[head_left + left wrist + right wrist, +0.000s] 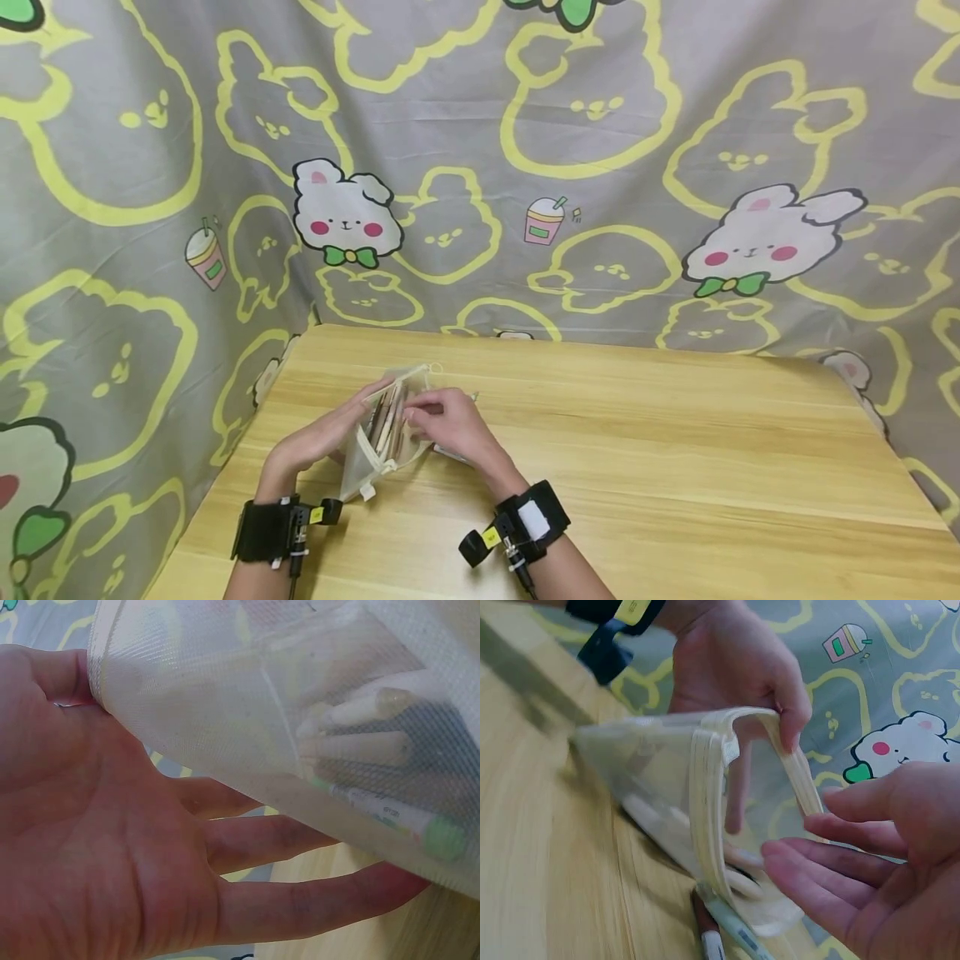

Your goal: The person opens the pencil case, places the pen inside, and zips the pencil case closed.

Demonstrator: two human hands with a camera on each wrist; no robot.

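A cream mesh zip pouch (420,452) stands tilted over the table with its mouth spread wide. Several slim pens (386,421) lie inside it, and a green-ended marker (390,814) shows through the mesh in the left wrist view. My left hand (322,433) holds the pouch on its left side, thumb hooked over the rim and fingers stretched behind the mesh. At the pouch's mouth is my right hand (453,425), thumb and forefinger close together right by the zipped rim (799,776), other fingers loosely bent. Nothing shows between its fingers.
A pale green pen (739,930) and a brown pen (703,919) lie just outside the pouch, under my right hand. The wooden table (675,467) extends to the right. A patterned grey curtain (465,133) hangs behind the table and along its left side.
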